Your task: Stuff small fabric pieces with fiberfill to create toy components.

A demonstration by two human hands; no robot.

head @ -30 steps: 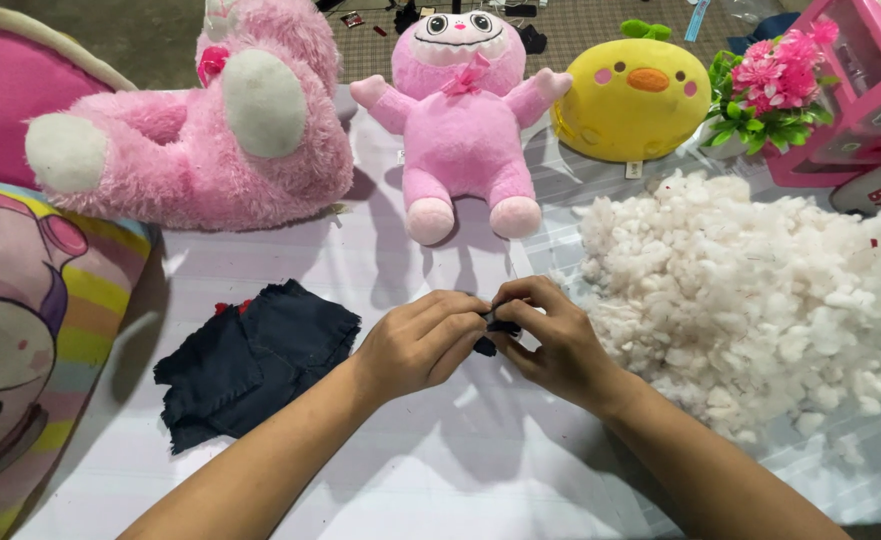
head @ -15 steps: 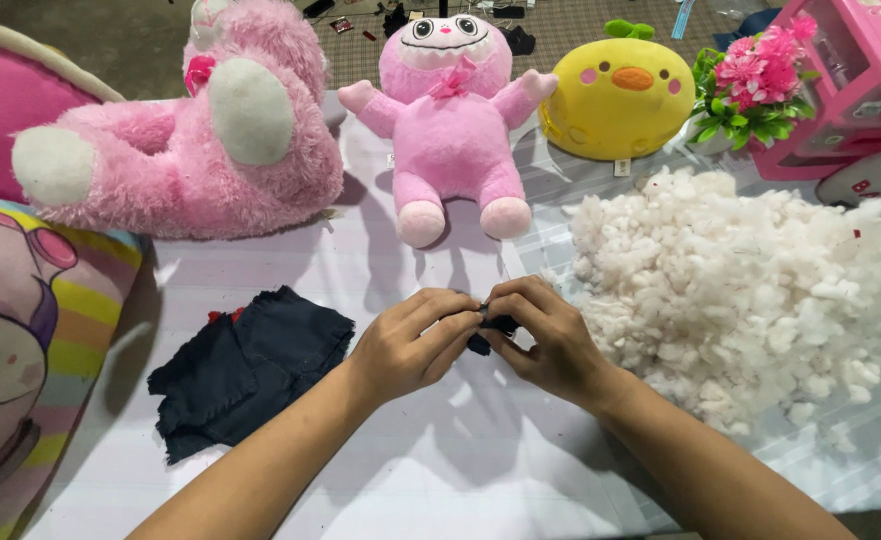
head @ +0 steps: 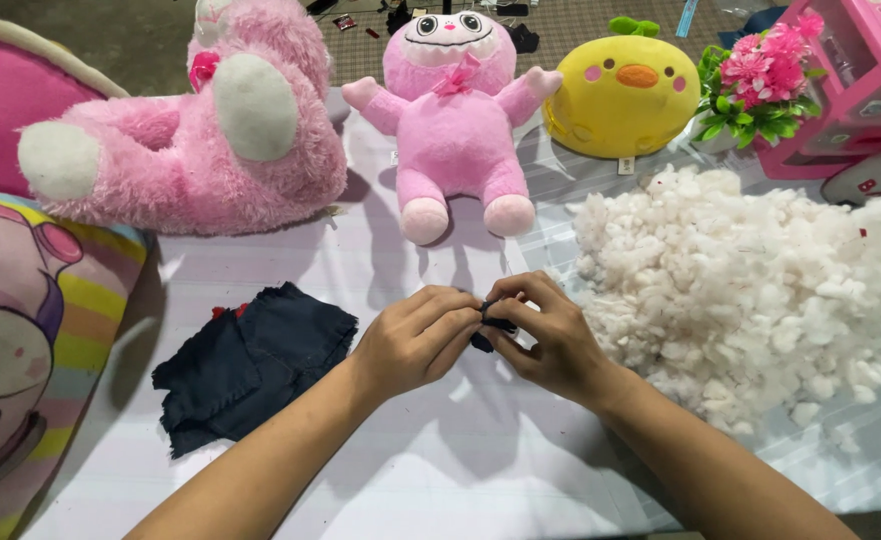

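Observation:
My left hand (head: pixel 415 338) and my right hand (head: pixel 550 335) meet over the white table cover (head: pixel 440 470), fingertips pinched together on a small dark piece of cloth (head: pixel 493 322). Most of that piece is hidden by my fingers. A larger dark blue frayed cloth (head: pixel 250 362) lies flat to the left of my left hand. A big heap of white stuffing (head: pixel 750 290) sits just right of my right hand.
At the back stand a large pink plush (head: pixel 200 140), a smaller pink plush with a bow (head: pixel 452 120) and a round yellow chick plush (head: pixel 622 95). Pink artificial flowers (head: pixel 760 75) and a pink box (head: pixel 860 90) fill the back right. A cartoon cushion (head: pixel 30 340) lies left.
Both hands stay pinched on the small dark piece in the same spot. Only the head camera has shifted slightly.

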